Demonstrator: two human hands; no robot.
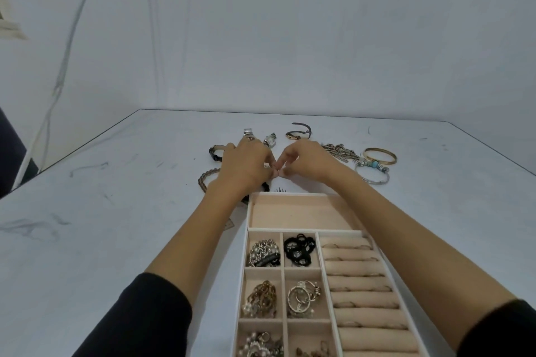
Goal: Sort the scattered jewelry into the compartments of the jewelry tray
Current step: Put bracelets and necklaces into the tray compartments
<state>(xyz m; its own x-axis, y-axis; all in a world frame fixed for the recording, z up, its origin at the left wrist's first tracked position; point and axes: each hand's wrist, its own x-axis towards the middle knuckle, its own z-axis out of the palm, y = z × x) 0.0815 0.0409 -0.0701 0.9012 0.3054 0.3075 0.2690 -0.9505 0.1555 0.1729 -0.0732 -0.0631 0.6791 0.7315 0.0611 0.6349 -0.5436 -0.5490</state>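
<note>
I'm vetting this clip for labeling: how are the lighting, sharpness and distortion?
Head view: soft, even light, no glare, faint shadows on the table; wide-angle stretch near the frame edges; the tray is fairly sharp; whether the left hand and right hand pinch anything is too small to tell.

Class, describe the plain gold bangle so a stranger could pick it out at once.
Start at the beige velvet jewellery tray on the white marbled table and look past its far right corner. There, the plain gold bangle lies farthest right; its silver neighbour carries turquoise beads, it carries none.
</note>
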